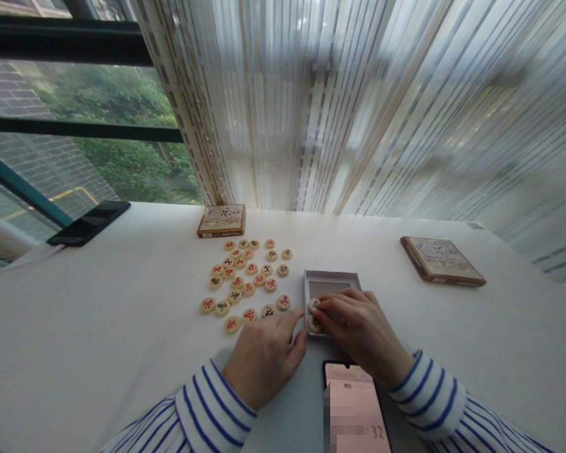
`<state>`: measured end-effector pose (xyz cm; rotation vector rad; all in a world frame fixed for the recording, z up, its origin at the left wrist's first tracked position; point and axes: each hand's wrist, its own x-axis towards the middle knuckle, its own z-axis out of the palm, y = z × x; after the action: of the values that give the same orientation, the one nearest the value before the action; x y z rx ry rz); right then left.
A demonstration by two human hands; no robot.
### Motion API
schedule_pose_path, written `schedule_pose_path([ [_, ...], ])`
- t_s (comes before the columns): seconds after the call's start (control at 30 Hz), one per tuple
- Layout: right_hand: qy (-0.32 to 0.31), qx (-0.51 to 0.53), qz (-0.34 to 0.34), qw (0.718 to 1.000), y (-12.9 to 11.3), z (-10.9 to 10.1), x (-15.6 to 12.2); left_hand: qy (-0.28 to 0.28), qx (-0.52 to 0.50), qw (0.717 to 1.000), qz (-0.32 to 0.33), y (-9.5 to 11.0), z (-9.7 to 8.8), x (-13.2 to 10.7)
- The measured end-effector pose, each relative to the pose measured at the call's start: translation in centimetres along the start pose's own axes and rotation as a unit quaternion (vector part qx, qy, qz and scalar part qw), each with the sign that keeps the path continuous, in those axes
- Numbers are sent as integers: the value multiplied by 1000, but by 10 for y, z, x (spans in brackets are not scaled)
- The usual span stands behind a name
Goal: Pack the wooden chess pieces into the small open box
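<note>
Game pieces (251,268) on white table (99,327); right hand (365,330) pinching one, left hand (266,355) spread; striped curtain (283,107) (window (127,100) beside)

"32" on the lit phone (358,399)
Discs (251,268) bear red and black characters, boxes (444,259) dark script: too small to read.

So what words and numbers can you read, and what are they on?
":32": on the near smartphone; the part before it is pixelated.
Xiangqi pieces: red and black characters, too small to read surely.
Left printed box and right printed box: lettering too blurred to read.
</note>
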<state>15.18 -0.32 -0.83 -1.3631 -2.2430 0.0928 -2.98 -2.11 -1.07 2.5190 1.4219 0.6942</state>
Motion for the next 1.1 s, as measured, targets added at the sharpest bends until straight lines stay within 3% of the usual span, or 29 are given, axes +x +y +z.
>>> schedule_pose_path([
  [0.57,-30,1,-16,999,-1,0,0,-3,-14,1000,15,-2,3,-1],
  [1.1,-19,4,-38,999,5,-4,-7,-10,-15,1000,19,-3,2,-1],
])
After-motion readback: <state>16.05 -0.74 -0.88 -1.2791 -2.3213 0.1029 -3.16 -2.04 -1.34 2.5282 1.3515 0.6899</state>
